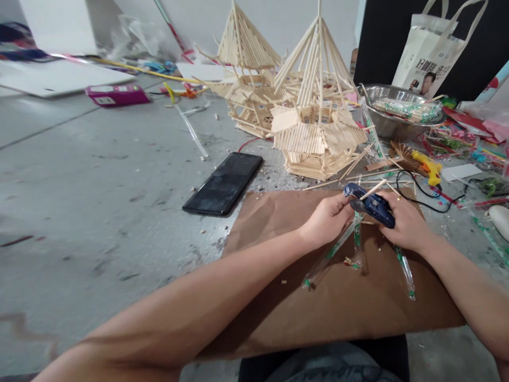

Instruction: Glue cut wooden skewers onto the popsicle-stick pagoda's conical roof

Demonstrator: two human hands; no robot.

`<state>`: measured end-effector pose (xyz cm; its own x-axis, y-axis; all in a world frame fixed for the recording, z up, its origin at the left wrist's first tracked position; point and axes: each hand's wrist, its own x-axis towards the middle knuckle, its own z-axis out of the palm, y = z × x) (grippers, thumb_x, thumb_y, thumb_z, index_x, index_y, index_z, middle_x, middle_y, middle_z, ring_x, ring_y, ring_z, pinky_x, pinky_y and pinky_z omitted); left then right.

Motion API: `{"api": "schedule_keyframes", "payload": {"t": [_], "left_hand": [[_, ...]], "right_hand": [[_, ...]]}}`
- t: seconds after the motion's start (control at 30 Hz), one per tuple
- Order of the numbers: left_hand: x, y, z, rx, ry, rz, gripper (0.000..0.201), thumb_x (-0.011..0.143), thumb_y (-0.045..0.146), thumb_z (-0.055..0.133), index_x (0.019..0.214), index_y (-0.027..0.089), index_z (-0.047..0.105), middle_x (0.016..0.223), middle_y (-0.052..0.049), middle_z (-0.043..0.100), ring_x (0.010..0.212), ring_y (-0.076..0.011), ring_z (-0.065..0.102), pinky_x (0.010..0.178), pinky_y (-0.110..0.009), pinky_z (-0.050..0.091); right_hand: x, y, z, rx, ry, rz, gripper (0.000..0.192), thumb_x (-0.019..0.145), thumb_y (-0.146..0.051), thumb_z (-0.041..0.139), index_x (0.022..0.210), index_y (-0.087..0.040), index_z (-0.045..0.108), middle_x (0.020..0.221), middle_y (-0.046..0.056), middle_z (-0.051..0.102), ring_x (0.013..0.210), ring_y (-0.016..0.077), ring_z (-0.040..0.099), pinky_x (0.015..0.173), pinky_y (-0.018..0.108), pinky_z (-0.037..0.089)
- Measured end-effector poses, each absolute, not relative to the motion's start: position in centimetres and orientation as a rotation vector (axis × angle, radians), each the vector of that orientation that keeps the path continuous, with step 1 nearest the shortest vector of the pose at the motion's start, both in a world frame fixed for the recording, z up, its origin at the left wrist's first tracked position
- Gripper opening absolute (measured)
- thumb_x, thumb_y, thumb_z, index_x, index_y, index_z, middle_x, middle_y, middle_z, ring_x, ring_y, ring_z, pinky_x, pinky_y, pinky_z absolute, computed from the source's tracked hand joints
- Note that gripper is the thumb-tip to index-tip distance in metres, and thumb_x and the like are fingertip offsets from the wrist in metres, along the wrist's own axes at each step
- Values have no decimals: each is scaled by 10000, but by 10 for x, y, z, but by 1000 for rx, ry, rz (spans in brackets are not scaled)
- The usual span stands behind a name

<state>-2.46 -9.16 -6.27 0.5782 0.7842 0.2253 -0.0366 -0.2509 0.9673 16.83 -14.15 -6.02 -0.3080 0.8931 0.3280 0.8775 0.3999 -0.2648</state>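
My right hand (402,222) grips a dark blue cutter tool (371,204) over a sheet of brown cardboard (318,302). A thin wooden stick (373,189) passes through the tool's jaws. My left hand (328,218) is closed beside the tool's left end, apparently pinching the stick; its fingertips are hidden. Clear chopstick wrappers with green print (338,246) lie on the cardboard under both hands. Just beyond stand two stick-built pagoda models, the nearer one (318,122) and the farther one (246,85).
A black phone (225,183) lies left of the cardboard on the grey floor. A steel bowl (397,114) holds wrapped chopsticks. A yellow glue gun (427,167) with a black cord, a white tote bag (433,48) and a magenta box (117,94) lie around.
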Motion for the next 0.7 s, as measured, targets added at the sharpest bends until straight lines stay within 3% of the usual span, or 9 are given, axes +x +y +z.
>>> {"api": "schedule_keyframes", "payload": {"t": [0.33, 0.5, 0.7], "left_hand": [[-25, -91, -61, 1656, 638, 905, 367, 788, 439, 482, 548, 162, 479, 447, 40, 384, 418, -53, 320, 413, -178, 300], [-23, -92, -65, 1695, 740, 1039, 173, 768, 275, 523, 649, 155, 560, 571, 14, 537, 534, -77, 461, 540, -193, 400], [-26, -91, -65, 1791, 717, 1029, 257, 784, 248, 482, 546, 157, 521, 509, 24, 485, 491, -72, 427, 529, -196, 378]], "right_hand": [[164, -147, -60, -1740, -2189, 14, 452, 622, -227, 510, 1070, -211, 455, 955, 89, 638, 838, 270, 618, 716, 405, 478], [162, -148, -59, -1829, -2144, 5, 464, 624, -254, 526, 1079, -187, 467, 962, 110, 644, 851, 300, 620, 709, 430, 477], [162, -147, -57, -1772, -2155, 69, 502, 627, -232, 518, 1121, -202, 439, 1028, 106, 621, 932, 299, 592, 736, 429, 470]]}}
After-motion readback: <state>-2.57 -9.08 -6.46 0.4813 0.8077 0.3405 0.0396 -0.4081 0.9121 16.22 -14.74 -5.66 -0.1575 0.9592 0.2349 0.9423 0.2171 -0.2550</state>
